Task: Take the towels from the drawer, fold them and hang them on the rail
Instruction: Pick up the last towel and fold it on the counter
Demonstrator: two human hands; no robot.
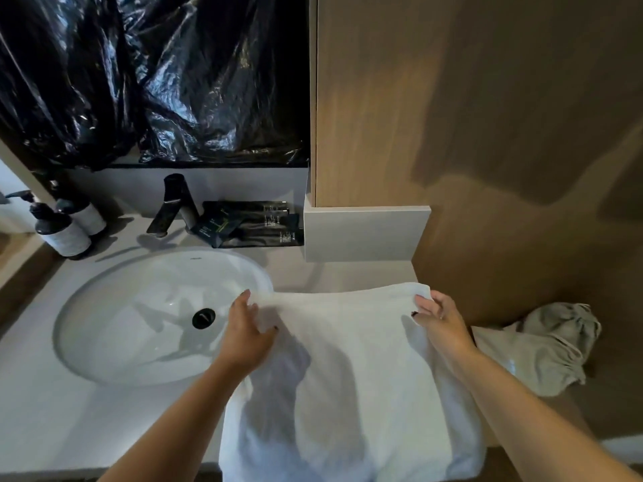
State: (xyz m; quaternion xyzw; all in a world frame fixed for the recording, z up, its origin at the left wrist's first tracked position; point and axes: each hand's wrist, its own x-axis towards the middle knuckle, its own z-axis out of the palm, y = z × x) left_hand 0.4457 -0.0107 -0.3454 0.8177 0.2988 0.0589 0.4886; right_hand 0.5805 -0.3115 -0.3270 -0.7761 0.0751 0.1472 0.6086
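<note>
left hand (247,330) and right hand (439,316) each pinch a far corner of the white towel (351,370) spread between them.

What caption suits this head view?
Left hand and right hand grip white terry towel beside oval white sink.

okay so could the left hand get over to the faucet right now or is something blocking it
Probably yes, but not at once. The left hand grips the white towel at its far left corner, so it must let go first. Between it and the faucet lie only the open sink and bare counter.
</note>
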